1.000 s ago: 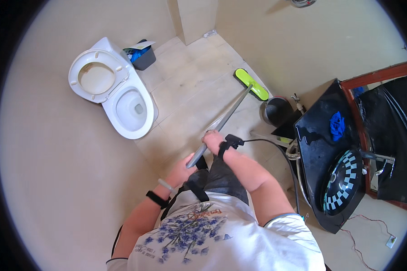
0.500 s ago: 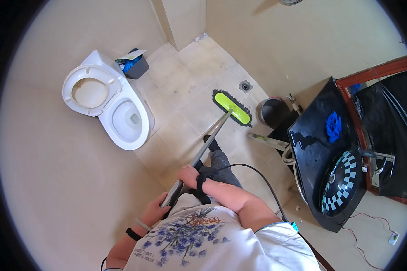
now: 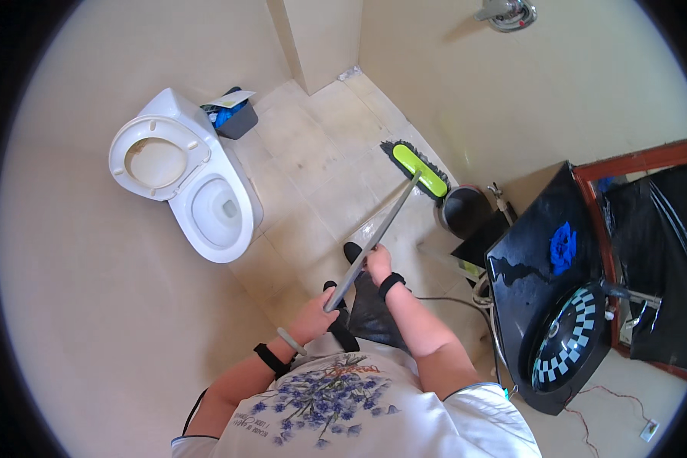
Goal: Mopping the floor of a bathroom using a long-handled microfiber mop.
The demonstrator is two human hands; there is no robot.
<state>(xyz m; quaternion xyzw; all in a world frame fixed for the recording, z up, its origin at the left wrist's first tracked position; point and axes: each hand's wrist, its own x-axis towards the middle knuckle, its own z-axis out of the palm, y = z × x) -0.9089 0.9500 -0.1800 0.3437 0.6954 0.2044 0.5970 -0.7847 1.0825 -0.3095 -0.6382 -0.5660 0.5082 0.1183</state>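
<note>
My left hand (image 3: pixel 314 316) is closed round the near end of a push broom's grey handle. Farther along the same pole, my right hand (image 3: pixel 378 264) grips it from the right side. The push broom (image 3: pixel 418 169) has a lime green head with a dark fringe of bristles, resting on the tiled floor close to the right-hand wall. A dark bucket (image 3: pixel 463 211) stands just beside the head's near end. My dark shoe (image 3: pixel 352 252) shows on the floor under the handle.
A white toilet (image 3: pixel 220 206) with its seat raised stands at the left, a grey bin (image 3: pixel 240 122) behind it. At the right, a black vanity counter (image 3: pixel 523 252) bears a blue cloth (image 3: pixel 563 248) and a checkered basin (image 3: pixel 561 336). A cable trails near my right arm.
The broom head has slid away to the right, toward the wall, and now covers the floor drain. Both hands have moved forward and right, my right one ending farther along the handle.
</note>
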